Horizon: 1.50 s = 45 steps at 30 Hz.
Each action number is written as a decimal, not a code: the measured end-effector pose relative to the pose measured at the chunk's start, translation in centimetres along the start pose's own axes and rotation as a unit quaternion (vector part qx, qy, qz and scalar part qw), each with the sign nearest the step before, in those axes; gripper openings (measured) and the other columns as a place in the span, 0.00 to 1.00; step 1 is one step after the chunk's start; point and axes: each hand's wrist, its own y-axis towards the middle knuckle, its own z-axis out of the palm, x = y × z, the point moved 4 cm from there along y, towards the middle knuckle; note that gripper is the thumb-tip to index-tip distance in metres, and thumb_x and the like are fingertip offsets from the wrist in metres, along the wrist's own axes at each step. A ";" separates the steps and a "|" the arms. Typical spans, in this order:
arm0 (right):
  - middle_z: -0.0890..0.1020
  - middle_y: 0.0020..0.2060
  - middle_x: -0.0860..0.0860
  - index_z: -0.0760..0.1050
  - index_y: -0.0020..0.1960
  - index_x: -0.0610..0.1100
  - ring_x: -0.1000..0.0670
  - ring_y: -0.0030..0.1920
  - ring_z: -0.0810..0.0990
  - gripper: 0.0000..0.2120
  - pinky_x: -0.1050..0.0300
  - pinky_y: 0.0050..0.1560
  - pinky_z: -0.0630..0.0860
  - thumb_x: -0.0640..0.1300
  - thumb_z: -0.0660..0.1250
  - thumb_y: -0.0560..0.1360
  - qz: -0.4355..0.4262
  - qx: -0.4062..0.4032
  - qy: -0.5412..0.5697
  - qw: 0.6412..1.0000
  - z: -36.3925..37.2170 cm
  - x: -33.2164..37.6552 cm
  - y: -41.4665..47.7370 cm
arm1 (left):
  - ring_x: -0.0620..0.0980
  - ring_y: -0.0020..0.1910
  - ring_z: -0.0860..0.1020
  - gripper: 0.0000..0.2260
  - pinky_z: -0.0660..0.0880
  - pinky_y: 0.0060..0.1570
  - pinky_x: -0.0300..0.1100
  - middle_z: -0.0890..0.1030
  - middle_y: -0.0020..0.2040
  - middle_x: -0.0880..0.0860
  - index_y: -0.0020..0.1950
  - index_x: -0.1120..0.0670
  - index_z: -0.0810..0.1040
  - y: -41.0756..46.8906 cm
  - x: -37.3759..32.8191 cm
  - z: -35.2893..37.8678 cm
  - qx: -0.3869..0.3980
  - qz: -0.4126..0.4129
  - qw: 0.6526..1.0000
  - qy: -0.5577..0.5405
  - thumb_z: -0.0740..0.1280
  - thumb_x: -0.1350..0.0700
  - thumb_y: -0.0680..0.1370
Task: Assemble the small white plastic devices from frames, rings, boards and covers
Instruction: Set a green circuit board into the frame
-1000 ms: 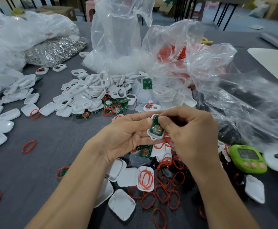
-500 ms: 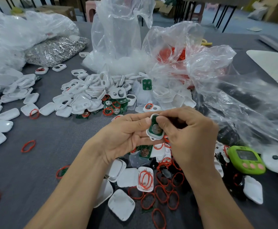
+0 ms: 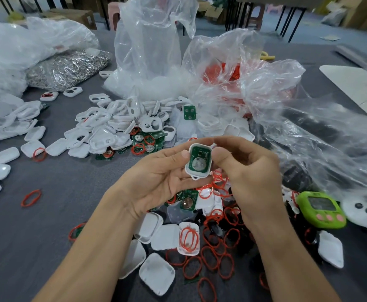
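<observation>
**Item in work:** one white frame (image 3: 196, 176), a rounded rectangle with a small loop at its lower end. A green board (image 3: 200, 151) sits inside it, and a silver coin cell (image 3: 198, 165) shows on the board. It is held above the tabletop (image 3: 47, 214) at mid-view, open face towards the person.

**Hold:** the left hand (image 3: 163, 173) cradles the frame from below, with its thumb laid against the left edge. The right hand (image 3: 245, 171) pinches the right edge, its forefinger curled over the top corner. The two hands meet on the piece, and both grip it.

**Directly beneath the hands:**
- a heap of red rings (image 3: 219, 238)
- a loose board (image 3: 188, 202) with its own cell
- several white covers (image 3: 156, 273)
- one ring-filled cover (image 3: 189, 247) with rings lying in it

The forearms hide part of this heap.

**Beyond the hands:**
- a pile of frames (image 3: 112, 125)
- a small stack of boards (image 3: 148, 140) with rings lying on it
- a single upright board (image 3: 189, 112) at the foot of the clear plastic bags (image 3: 152, 51)
- one red-filled bag (image 3: 226, 73)
- to the left of the bags, a bag of silvery metal parts (image 3: 69, 68)

**Left edge:** more closed white shells (image 3: 1, 153), laid out loosely, and a stray ring (image 3: 31, 198) on the grey surface.

**Right side:**
- a crumpled plastic sheet (image 3: 330, 149) lying over dark things I cannot make out
- near its lower edge, a green gadget (image 3: 322, 209) with a small screen and pink buttons
- just beside that, a white gadget (image 3: 365, 211) with dark buttons
</observation>
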 end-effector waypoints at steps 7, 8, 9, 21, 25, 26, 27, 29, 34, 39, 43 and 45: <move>0.88 0.47 0.51 0.86 0.53 0.56 0.47 0.50 0.87 0.14 0.40 0.54 0.84 0.48 0.75 0.68 0.049 0.075 0.031 0.995 1.3 -0.8 -0.1 | 0.56 0.62 0.82 0.22 0.79 0.63 0.54 0.81 0.65 0.60 0.71 0.61 0.77 0.1 0.0 0.3 0.012 0.011 1.000 0.000 0.65 0.64 0.76; 0.88 0.46 0.51 0.86 0.52 0.57 0.46 0.50 0.87 0.13 0.39 0.53 0.84 0.48 0.74 0.68 0.050 0.068 0.033 0.996 1.3 -0.9 -0.1 | 0.57 0.63 0.81 0.23 0.79 0.63 0.53 0.81 0.66 0.61 0.71 0.62 0.76 0.1 0.0 0.4 0.016 0.014 1.000 0.006 0.64 0.67 0.75; 0.88 0.46 0.51 0.86 0.52 0.57 0.46 0.49 0.87 0.13 0.39 0.52 0.84 0.47 0.74 0.68 0.051 0.063 0.035 0.996 1.3 -0.9 -0.1 | 0.57 0.64 0.80 0.25 0.79 0.62 0.53 0.80 0.66 0.61 0.71 0.62 0.76 0.1 0.0 0.5 0.017 0.018 1.000 0.016 0.62 0.70 0.74; 0.88 0.42 0.50 0.86 0.42 0.61 0.48 0.46 0.88 0.21 0.52 0.47 0.86 0.33 0.73 0.76 0.093 0.063 0.077 0.991 1.9 -1.1 -0.2 | 0.54 0.58 0.83 0.21 0.83 0.51 0.47 0.84 0.60 0.60 0.64 0.59 0.82 0.5 0.7 0.5 -0.066 0.058 0.992 0.087 0.62 0.75 0.77; 0.88 0.42 0.51 0.87 0.42 0.60 0.49 0.45 0.88 0.21 0.58 0.42 0.84 0.32 0.72 0.76 0.101 0.067 0.098 0.988 1.9 -1.1 -0.1 | 0.54 0.56 0.84 0.21 0.83 0.51 0.46 0.84 0.58 0.58 0.62 0.58 0.84 0.6 0.7 0.5 -0.076 0.059 0.991 0.095 0.61 0.75 0.77; 0.88 0.42 0.51 0.87 0.42 0.60 0.49 0.45 0.88 0.21 0.58 0.42 0.84 0.32 0.72 0.76 0.100 0.067 0.096 0.988 1.8 -1.1 -0.1 | 0.54 0.56 0.84 0.21 0.83 0.51 0.46 0.84 0.58 0.58 0.62 0.57 0.84 0.6 0.6 0.5 -0.076 0.059 0.991 0.096 0.60 0.75 0.77; 0.88 0.42 0.51 0.87 0.42 0.59 0.50 0.45 0.88 0.20 0.58 0.42 0.84 0.33 0.73 0.76 0.098 0.067 0.094 0.988 1.9 -1.2 -0.2 | 0.54 0.56 0.84 0.22 0.83 0.51 0.46 0.84 0.59 0.58 0.62 0.57 0.84 0.6 0.6 0.5 -0.074 0.058 0.991 0.096 0.60 0.75 0.78; 0.88 0.41 0.50 0.87 0.42 0.57 0.50 0.44 0.88 0.18 0.58 0.42 0.84 0.33 0.73 0.76 0.097 0.064 0.093 0.989 1.9 -1.2 -0.2 | 0.54 0.57 0.84 0.22 0.83 0.50 0.47 0.84 0.58 0.59 0.61 0.58 0.84 0.5 0.6 0.4 -0.070 0.058 0.991 0.096 0.59 0.76 0.78; 0.88 0.41 0.50 0.86 0.42 0.57 0.49 0.44 0.88 0.17 0.51 0.47 0.85 0.33 0.74 0.75 0.095 0.055 0.077 0.991 1.9 -1.3 -0.3 | 0.54 0.56 0.84 0.23 0.83 0.50 0.48 0.85 0.57 0.59 0.60 0.58 0.85 0.5 0.7 0.5 -0.059 0.057 0.992 0.097 0.63 0.75 0.72; 0.88 0.41 0.51 0.86 0.44 0.58 0.50 0.45 0.88 0.16 0.46 0.49 0.86 0.35 0.75 0.75 0.089 0.049 0.066 0.993 1.8 -1.2 -0.3 | 0.54 0.57 0.84 0.24 0.82 0.51 0.47 0.84 0.59 0.60 0.61 0.58 0.85 0.4 0.7 0.5 -0.054 0.061 0.992 0.097 0.61 0.77 0.74; 0.88 0.42 0.50 0.86 0.46 0.56 0.48 0.45 0.88 0.13 0.44 0.49 0.86 0.37 0.75 0.75 0.084 0.047 0.063 0.993 1.9 -1.2 -0.4 | 0.54 0.58 0.84 0.17 0.83 0.49 0.46 0.84 0.60 0.60 0.60 0.56 0.85 0.4 0.6 0.6 -0.069 0.064 0.991 0.100 0.67 0.71 0.76; 0.88 0.43 0.49 0.87 0.48 0.54 0.46 0.47 0.88 0.13 0.45 0.49 0.86 0.36 0.74 0.75 0.093 0.060 0.079 0.991 1.9 -1.2 -0.4 | 0.54 0.57 0.84 0.18 0.83 0.50 0.47 0.84 0.60 0.60 0.61 0.57 0.84 0.4 0.5 0.4 -0.077 0.062 0.990 0.103 0.64 0.71 0.78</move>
